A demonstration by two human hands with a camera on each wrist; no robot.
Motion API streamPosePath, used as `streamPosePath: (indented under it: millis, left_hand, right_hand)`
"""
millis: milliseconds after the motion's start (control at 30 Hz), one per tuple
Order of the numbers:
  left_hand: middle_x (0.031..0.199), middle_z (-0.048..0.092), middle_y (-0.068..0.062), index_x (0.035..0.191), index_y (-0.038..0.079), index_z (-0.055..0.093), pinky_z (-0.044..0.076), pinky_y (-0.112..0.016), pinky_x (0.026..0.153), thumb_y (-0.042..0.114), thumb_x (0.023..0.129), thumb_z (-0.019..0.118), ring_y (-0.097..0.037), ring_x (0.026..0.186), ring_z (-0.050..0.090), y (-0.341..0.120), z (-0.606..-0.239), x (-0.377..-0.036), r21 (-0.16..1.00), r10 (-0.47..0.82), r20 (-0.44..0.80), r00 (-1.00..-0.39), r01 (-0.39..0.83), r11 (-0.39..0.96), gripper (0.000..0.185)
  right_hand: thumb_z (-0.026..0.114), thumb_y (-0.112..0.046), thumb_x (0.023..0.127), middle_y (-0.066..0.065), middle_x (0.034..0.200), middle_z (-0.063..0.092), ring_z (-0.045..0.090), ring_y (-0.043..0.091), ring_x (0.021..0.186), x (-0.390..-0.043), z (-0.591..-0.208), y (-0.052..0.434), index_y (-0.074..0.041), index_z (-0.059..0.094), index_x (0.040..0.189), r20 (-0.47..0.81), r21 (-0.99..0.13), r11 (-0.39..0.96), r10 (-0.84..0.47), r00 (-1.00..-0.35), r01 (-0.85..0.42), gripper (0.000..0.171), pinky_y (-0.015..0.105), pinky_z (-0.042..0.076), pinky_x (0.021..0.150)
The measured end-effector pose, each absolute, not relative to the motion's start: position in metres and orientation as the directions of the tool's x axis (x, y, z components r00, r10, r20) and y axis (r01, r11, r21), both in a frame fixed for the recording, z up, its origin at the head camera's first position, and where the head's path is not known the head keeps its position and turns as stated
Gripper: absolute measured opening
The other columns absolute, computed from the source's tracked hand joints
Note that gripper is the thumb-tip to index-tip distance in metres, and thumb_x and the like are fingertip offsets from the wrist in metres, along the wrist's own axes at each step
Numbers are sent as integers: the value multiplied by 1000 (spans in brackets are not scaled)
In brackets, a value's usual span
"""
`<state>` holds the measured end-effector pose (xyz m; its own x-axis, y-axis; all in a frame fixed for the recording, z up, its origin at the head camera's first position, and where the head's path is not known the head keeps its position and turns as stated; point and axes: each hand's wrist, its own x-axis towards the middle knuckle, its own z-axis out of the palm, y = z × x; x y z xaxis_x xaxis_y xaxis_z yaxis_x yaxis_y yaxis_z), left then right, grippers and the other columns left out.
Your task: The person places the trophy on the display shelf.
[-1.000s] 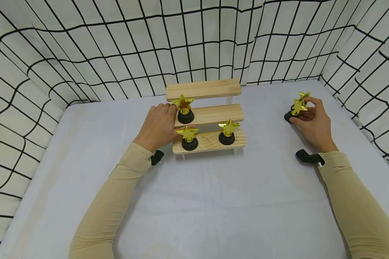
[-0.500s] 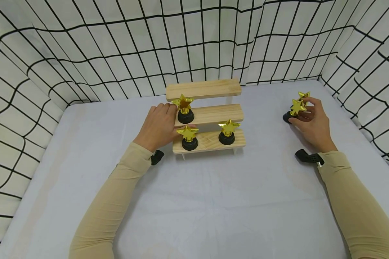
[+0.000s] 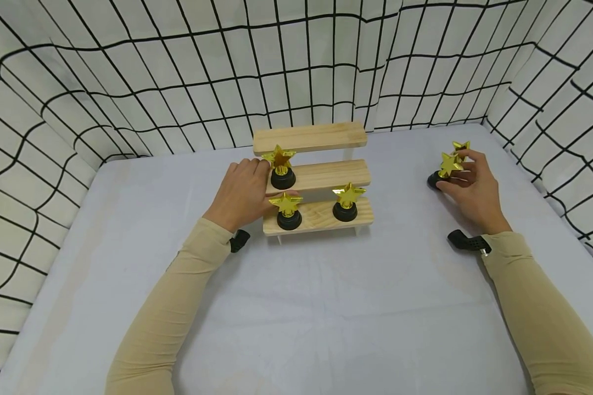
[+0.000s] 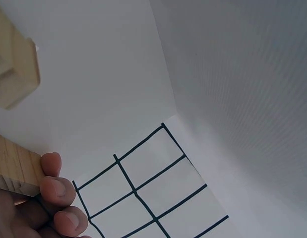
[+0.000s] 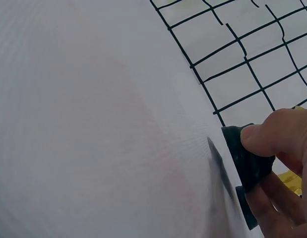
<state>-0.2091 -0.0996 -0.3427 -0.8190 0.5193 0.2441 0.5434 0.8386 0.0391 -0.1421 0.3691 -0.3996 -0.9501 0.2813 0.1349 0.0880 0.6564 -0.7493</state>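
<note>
A three-step wooden display stand [image 3: 332, 174] stands at the back centre. My left hand [image 3: 242, 192] grips the left end of its middle step; in the left wrist view the fingertips [image 4: 58, 191] curl at the plank's end. One gold star trophy [image 3: 283, 176] on a black base sits at the left of the middle step. Two more, a left trophy [image 3: 289, 219] and a right trophy [image 3: 345, 211], are on the lowest step. Over on the right, my right hand [image 3: 476, 189] pinches a star trophy [image 3: 450, 164] by its black base [image 5: 246, 158], slightly tilted.
Another star trophy [image 3: 461, 145] stands just behind the right hand, mostly hidden by it. The top step [image 3: 309, 137] is bare wood. Black-gridded white walls [image 3: 296, 60] enclose the back and sides of the white-covered table [image 3: 316, 307].
The right hand has shifted slightly left with the trophy it pinches. The left hand keeps its place on the stand, and the trophies on the steps stay put.
</note>
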Motion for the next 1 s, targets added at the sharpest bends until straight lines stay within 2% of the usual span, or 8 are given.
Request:
streamPosePath:
  millis: [133,267,400,500,667,867,1000]
  left_hand:
    - [109,66,-18,119,-3,59,43,-45,85,72,88,65,-35,98,58,-98,-344,-210,41,528,249,-812,553,832,81]
    - [107,67,-17,119,-3,60,43,-44,84,74,88,64,-35,97,59,-97,-344,-211,46,533,262,-805,561,826,83]
    - [103,65,-16,115,-2,60,42,-43,82,73,88,64,-34,94,57,-97,-344,-211,52,530,268,-805,561,826,79]
    - [101,64,-16,113,-1,60,41,-43,80,73,88,64,-33,91,55,-97,-344,-211,55,527,267,-807,559,827,78]
    - [102,65,-16,114,-2,60,41,-43,80,75,88,62,-33,91,55,-98,-344,-210,50,527,271,-806,558,828,81]
    - [102,66,-16,113,-2,60,41,-43,79,75,88,62,-33,90,56,-100,-344,-210,45,527,274,-804,558,828,81]
    - [101,65,-16,112,-2,60,41,-43,79,74,88,63,-33,90,56,-101,-344,-209,51,525,273,-806,557,829,80]
  right_hand:
    - [77,-25,94,18,149,51,60,26,123,-140,-398,368,-41,32,152,132,-754,650,290,-948,94,76,6,43,85]
    - [78,-23,93,17,148,51,61,25,122,-139,-395,367,-40,33,152,146,-751,655,290,-946,85,77,8,45,88]
    - [79,-22,92,17,147,51,61,22,122,-139,-392,366,-40,33,153,162,-742,667,274,-948,66,78,30,54,105]
    - [79,-23,92,16,146,52,61,9,117,-139,-391,365,-41,33,153,170,-737,673,259,-951,51,79,44,51,110]
    - [80,-20,91,9,137,55,54,-10,105,-137,-388,361,-38,35,152,190,-729,684,243,-951,28,78,34,53,107]
    - [81,-19,90,2,131,55,53,-13,102,-135,-386,358,-32,38,151,197,-728,685,228,-953,13,76,16,52,98]
    - [81,-20,90,0,131,55,52,-14,102,-135,-387,357,-27,38,153,196,-722,692,212,-957,5,76,12,50,95]
